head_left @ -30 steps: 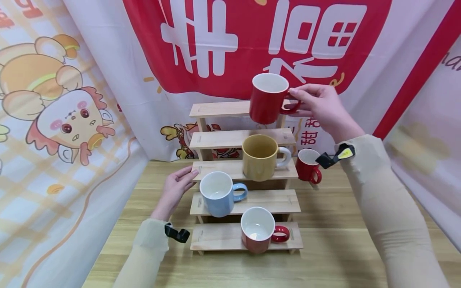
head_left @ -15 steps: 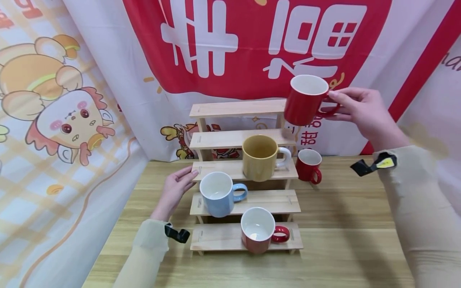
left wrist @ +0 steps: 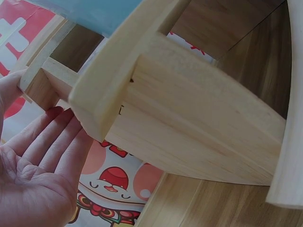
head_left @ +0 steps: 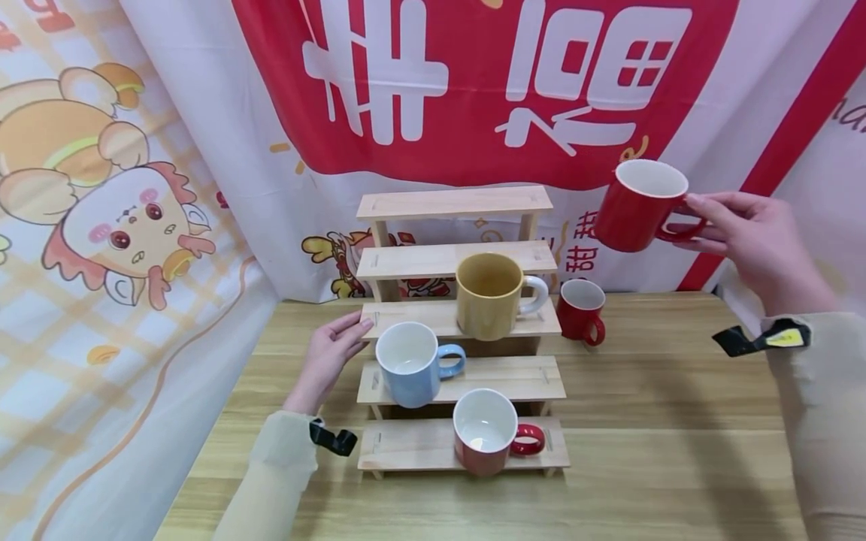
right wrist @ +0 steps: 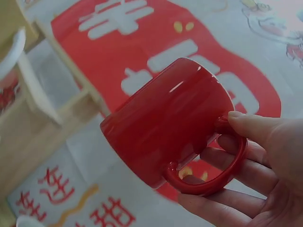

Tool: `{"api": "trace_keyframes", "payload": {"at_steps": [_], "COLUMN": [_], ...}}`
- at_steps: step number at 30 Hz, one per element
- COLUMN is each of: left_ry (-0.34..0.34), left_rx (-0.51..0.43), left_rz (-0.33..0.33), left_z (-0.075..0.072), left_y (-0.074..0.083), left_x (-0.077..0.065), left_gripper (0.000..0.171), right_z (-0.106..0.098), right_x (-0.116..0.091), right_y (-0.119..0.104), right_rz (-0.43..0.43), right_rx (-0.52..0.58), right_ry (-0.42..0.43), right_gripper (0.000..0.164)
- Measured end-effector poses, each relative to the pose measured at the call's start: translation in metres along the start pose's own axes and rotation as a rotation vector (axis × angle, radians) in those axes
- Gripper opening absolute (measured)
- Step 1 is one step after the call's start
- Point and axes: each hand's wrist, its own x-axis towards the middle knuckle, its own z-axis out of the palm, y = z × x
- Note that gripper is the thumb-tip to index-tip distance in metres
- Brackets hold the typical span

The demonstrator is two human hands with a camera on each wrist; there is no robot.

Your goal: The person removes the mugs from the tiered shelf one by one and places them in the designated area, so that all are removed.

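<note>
My right hand (head_left: pixel 761 233) pinches the handle of a red mug (head_left: pixel 636 207) with a white inside, held in the air right of the stepped wooden rack (head_left: pixel 453 201). In the right wrist view the mug (right wrist: pixel 165 123) is tilted, with thumb and fingers at its handle. My left hand (head_left: pixel 331 353) holds the left end of the rack's third step. In the left wrist view its thumb and straight fingers lie on either side of the board's end. A yellow mug (head_left: pixel 487 297), a light blue mug (head_left: pixel 409 368) and another red mug (head_left: pixel 483 436) stand on lower steps.
Another red mug (head_left: pixel 579 312) stands on the wood-grain table (head_left: pixel 649 421), just right of the rack. Printed cloth (head_left: pixel 473 98) hangs behind, and more cloth (head_left: pixel 135 338) closes off the left side. The rack's top two steps carry no mugs.
My right hand has carried the red mug rightward and slightly down, from over the rack's top steps to beyond its right side. My left hand has stayed at the rack.
</note>
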Motion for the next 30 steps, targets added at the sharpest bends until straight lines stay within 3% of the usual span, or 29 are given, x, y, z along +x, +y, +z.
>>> {"api": "trace_keyframes", "payload": {"at_steps": [7,14,22,26,30], "left_ry": [0.001,-0.001,-0.006,-0.003,-0.007], "left_rx": [-0.004,0.002,0.010,0.002,-0.012], "left_rz": [0.007,0.001,-0.006,-0.007,-0.002], "left_z": [-0.001,-0.001,-0.003,-0.002,-0.001], "left_y": [0.000,0.000,-0.001,0.000,0.000], "left_x": [0.000,0.000,0.001,0.001,0.001], "left_gripper": [0.061,0.061,0.064,0.062,0.060], "right_z": [-0.019,-0.026,-0.011,0.000,0.010], "right_x": [0.002,0.007,0.010,0.011,0.010], "right_y": [0.025,0.058,0.112,0.142,0.173], "right_rz": [0.017,0.075,0.008,0.011,0.024], "right_rx": [-0.088,-0.101,0.070,0.091,0.004], "right_ry": [0.046,0.096,0.150,0.164,0.187], "right_gripper": [0.050,0.055,0.020,0.025,0.039]}}
